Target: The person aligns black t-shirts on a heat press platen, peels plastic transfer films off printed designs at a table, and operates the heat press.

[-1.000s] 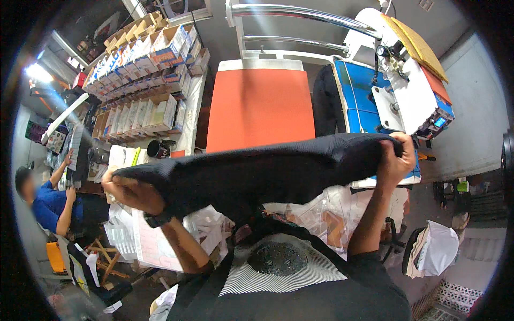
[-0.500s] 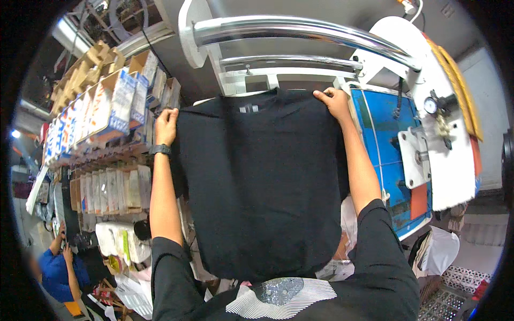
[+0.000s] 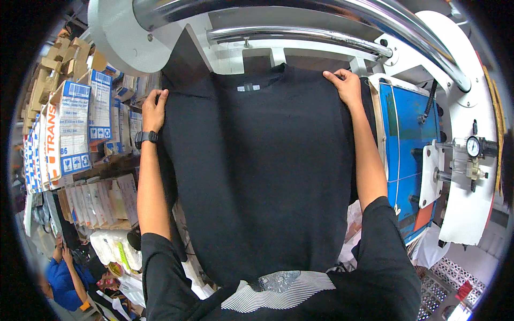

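Observation:
A black t-shirt (image 3: 257, 171) lies spread flat over the press platen in front of me, its collar and small neck label at the far end. My left hand (image 3: 154, 108), with a black watch on the wrist, grips the shirt's left shoulder edge. My right hand (image 3: 344, 86) holds the right shoulder edge. The platen under the shirt is fully covered. Above the collar runs the white machine frame with chrome tubes (image 3: 300, 40).
A blue press pad (image 3: 407, 144) and a white arm with a pressure gauge (image 3: 474, 147) stand at the right. Shelves of cardboard boxes (image 3: 69, 128) fill the left. A person in a blue shirt (image 3: 61, 273) sits at the lower left.
One second ago I held the shirt bunched in the air before an orange platen. I have since spread it flat over that platen and leaned in closer, my hands now at its shoulders.

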Demonstrator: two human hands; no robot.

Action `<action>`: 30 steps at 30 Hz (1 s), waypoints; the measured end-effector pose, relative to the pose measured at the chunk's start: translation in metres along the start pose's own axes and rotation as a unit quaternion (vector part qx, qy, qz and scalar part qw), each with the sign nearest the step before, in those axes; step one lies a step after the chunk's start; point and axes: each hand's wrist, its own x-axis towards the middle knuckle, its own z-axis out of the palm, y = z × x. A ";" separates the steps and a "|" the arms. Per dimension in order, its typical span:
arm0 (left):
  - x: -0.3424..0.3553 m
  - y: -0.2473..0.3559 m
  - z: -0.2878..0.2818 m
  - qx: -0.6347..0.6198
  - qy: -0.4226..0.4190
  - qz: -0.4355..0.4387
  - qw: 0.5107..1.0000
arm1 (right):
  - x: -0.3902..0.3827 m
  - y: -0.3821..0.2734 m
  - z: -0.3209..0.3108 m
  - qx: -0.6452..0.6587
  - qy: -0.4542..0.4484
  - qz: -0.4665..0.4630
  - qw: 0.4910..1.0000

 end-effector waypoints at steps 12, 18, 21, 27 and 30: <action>-0.125 0.174 0.078 0.211 -0.023 0.241 0.947 | -0.151 -0.129 0.076 -0.192 0.003 -0.353 0.916; -0.112 0.172 0.058 0.186 -0.080 0.230 0.952 | -0.145 -0.125 0.066 -0.149 -0.028 -0.304 0.940; -0.099 0.141 0.033 0.217 -0.064 0.243 0.943 | -0.140 -0.122 0.046 -0.197 0.024 -0.286 0.937; -0.243 0.085 -0.038 -0.054 0.127 -0.090 0.986 | -0.272 -0.041 -0.059 -0.119 0.142 -0.024 0.982; -0.398 0.058 -0.041 -0.388 -0.005 -0.336 0.858 | -0.388 0.002 -0.088 -0.050 -0.074 0.251 0.964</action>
